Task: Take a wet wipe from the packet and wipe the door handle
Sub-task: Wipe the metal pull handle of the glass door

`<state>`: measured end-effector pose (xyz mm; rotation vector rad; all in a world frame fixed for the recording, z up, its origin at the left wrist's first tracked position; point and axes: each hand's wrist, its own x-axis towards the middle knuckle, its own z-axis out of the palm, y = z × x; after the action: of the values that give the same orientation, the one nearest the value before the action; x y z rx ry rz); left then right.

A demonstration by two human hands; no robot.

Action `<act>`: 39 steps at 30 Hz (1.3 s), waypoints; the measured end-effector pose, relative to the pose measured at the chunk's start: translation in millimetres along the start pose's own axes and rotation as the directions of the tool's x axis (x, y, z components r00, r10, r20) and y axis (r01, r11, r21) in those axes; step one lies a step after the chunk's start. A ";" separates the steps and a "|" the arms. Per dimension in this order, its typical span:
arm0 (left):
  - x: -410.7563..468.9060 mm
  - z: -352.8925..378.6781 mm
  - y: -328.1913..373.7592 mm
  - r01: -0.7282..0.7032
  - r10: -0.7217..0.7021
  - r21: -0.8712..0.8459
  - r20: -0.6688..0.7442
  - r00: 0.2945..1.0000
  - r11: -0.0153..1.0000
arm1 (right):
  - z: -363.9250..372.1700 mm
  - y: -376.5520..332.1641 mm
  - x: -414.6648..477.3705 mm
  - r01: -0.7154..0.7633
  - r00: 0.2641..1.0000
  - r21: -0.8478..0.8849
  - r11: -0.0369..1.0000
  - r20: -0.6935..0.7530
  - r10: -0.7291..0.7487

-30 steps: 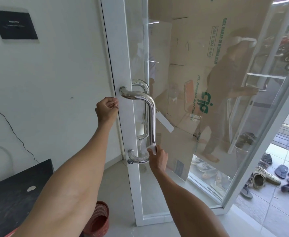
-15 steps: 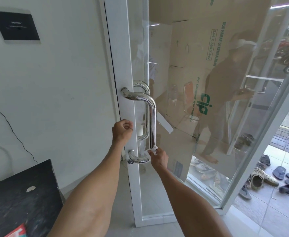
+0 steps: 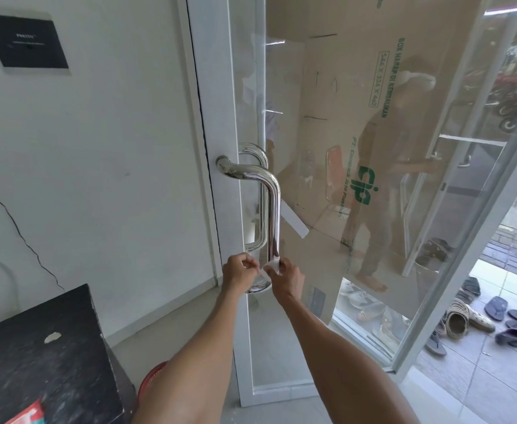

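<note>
your right grip (image 3: 285, 278) pinches the wet wipe (image 3: 273, 265) between curled fingers and thumb, and it presses the white wad against the door handle (image 3: 274, 209). the wipe sits at the low end of the handle's upright bar, just above the bend where the bar turns back to the door. your left grip (image 3: 239, 271) is just beside it, on the frame side of the handle, with its fingers curled in towards the thumb. its fingertips are very near the edge of the wipe, but you cannot tell whether it has hold of a corner or of nothing at all.

the handle is polished steel and is fixed to the white door frame (image 3: 220, 123), with a twin handle (image 3: 258, 191) showing through the glass pane (image 3: 281, 347) on the far side. a sheet of printed cardboard (image 3: 342, 87) stands behind the glass, and the pane throws back a faint reflection of a person.

at the lower left is a black worktop (image 3: 43, 347). a red and white packet (image 3: 27, 413) lies at its near edge, cut off by the picture, and a small pale scrap (image 3: 52, 337) lies nearer its middle. a red basket (image 3: 150, 382) stands on the floor by the worktop's right corner. a black plaque (image 3: 24, 41) hangs on the white wall (image 3: 113, 148), which has a thin crack running down it. sandals (image 3: 496, 319) lie on the tiles outside the door.
</note>
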<state>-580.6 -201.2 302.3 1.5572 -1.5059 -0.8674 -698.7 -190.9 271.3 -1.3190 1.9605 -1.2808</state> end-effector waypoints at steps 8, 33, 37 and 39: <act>-29.7 39.5 -10.1 0.028 -0.038 -0.184 -0.048 0.998 0.983 | -9.1 10.6 3.1 -0.033 0.985 0.210 0.977 0.175 -0.005; 0.3 46.4 15.2 -0.042 0.044 -0.293 0.000 0.999 0.955 | -30.3 -29.1 9.4 0.140 0.990 0.233 0.962 0.000 -0.144; 9.0 41.1 31.5 -0.082 0.085 -0.267 -0.004 0.996 0.960 | -30.0 -27.6 10.4 0.120 0.992 0.218 0.969 -0.001 -0.123; 5.1 44.3 25.9 -0.023 0.027 -0.070 0.061 0.998 0.997 | -28.5 -27.2 8.9 0.136 0.990 0.216 0.967 0.009 -0.142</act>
<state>-631.5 -209.4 305.3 1.4702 -1.5196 -0.9519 -711.5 -189.2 309.5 -1.3750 1.6829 -1.4893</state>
